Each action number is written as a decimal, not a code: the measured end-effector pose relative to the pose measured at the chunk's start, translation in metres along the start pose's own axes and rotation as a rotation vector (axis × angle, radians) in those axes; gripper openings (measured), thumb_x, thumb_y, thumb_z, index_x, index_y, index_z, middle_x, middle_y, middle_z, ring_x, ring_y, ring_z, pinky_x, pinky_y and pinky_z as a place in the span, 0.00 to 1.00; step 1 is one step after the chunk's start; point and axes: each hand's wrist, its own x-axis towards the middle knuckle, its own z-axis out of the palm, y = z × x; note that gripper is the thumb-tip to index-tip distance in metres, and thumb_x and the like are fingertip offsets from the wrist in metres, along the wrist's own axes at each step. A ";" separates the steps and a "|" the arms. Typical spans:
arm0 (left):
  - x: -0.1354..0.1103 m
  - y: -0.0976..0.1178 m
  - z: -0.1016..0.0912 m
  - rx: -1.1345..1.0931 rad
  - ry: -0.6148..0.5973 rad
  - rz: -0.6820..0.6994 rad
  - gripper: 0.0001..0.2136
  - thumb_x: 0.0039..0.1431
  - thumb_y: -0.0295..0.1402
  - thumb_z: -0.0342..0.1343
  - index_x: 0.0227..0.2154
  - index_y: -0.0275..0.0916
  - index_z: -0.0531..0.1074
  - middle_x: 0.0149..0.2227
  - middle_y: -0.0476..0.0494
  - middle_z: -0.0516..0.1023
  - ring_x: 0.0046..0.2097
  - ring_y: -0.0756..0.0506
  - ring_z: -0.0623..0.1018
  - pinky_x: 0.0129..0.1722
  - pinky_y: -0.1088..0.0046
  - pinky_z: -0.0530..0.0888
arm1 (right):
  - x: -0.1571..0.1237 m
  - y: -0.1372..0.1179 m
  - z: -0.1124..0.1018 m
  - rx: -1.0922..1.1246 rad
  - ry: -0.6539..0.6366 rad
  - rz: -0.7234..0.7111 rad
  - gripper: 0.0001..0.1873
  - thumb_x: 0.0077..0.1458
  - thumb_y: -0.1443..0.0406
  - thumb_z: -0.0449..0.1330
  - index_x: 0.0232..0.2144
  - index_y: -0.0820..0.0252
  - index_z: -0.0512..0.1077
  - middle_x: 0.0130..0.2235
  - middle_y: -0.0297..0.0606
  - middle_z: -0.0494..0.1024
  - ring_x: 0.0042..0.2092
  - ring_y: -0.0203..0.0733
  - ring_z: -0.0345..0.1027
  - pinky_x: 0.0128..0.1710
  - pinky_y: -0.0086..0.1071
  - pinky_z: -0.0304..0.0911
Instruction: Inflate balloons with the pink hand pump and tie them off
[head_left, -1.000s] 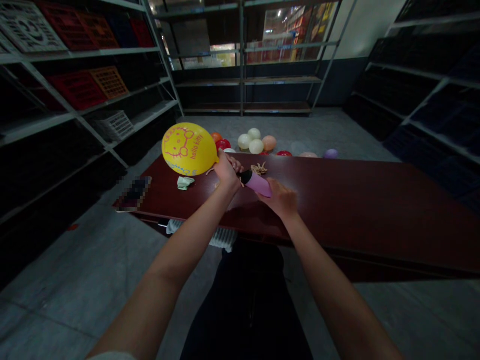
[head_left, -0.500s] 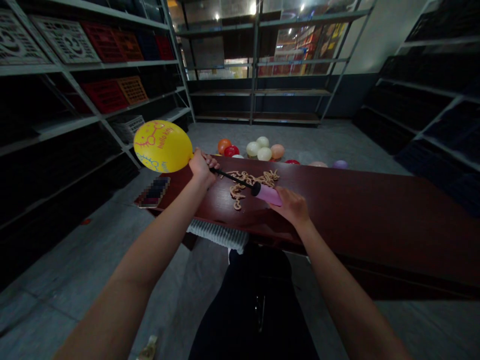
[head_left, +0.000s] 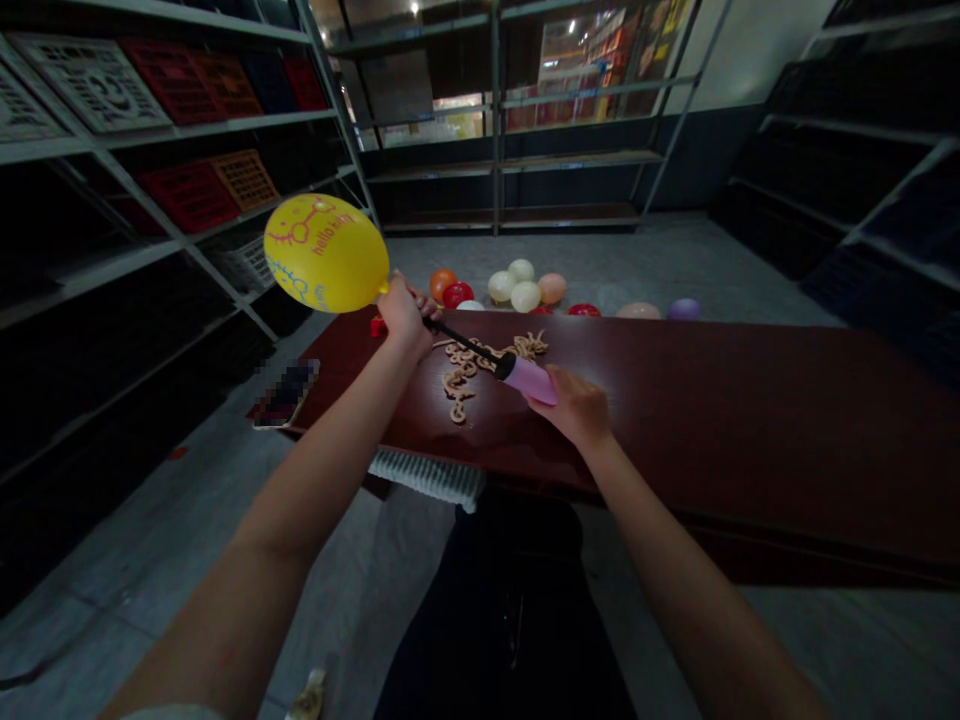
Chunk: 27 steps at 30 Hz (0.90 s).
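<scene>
Above the left part of the dark red table (head_left: 712,420), held clear of its surface: one yellow balloon (head_left: 328,255), long axis tilted, rounded end to the upper left, neck pointing down and right into the left hand (head_left: 409,312). Gripped there in curled fingers, neck and black pump tip together; cannot quite make out the join inside the fist. Wrapped in the right hand (head_left: 576,405), fingers pressed round the barrel: one pink pump (head_left: 532,379). Running aslant on one straight line over the table, from the left hand down and rightward: black rod (head_left: 471,346), black collar, pink barrel. Counted on the table: one heap of curled beige strips (head_left: 454,380), too tangled to number; one small red object (head_left: 377,327) beside the left wrist; one blurred, phone-like slab (head_left: 286,395) at the left corner. Counted on the floor (head_left: 442,250) beyond: three cream balloons (head_left: 526,296), one orange balloon (head_left: 442,283), one purple balloon (head_left: 684,309), two peach balloons (head_left: 553,288), at least two red balloons (head_left: 457,294).
</scene>
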 end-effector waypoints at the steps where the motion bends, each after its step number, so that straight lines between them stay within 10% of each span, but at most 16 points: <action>1: -0.002 -0.006 0.005 0.010 -0.010 -0.010 0.22 0.68 0.44 0.52 0.21 0.41 0.53 0.14 0.58 0.49 0.13 0.55 0.52 0.15 0.78 0.51 | 0.000 0.000 0.000 0.000 0.002 0.016 0.19 0.58 0.53 0.61 0.45 0.60 0.74 0.36 0.41 0.82 0.33 0.43 0.73 0.31 0.33 0.56; 14: -0.042 -0.099 0.037 0.096 -0.140 -0.075 0.23 0.69 0.41 0.50 0.19 0.41 0.53 0.12 0.57 0.51 0.12 0.54 0.54 0.15 0.76 0.51 | -0.001 0.004 0.003 0.040 0.036 0.154 0.24 0.59 0.49 0.59 0.47 0.62 0.72 0.36 0.44 0.82 0.35 0.46 0.75 0.32 0.33 0.59; 27: -0.043 -0.053 0.004 -0.002 -0.098 -0.081 0.23 0.71 0.41 0.47 0.19 0.41 0.51 0.12 0.57 0.51 0.11 0.54 0.53 0.13 0.77 0.53 | -0.005 -0.003 0.005 0.043 0.099 -0.021 0.23 0.58 0.51 0.62 0.48 0.62 0.74 0.38 0.42 0.83 0.34 0.43 0.77 0.30 0.32 0.61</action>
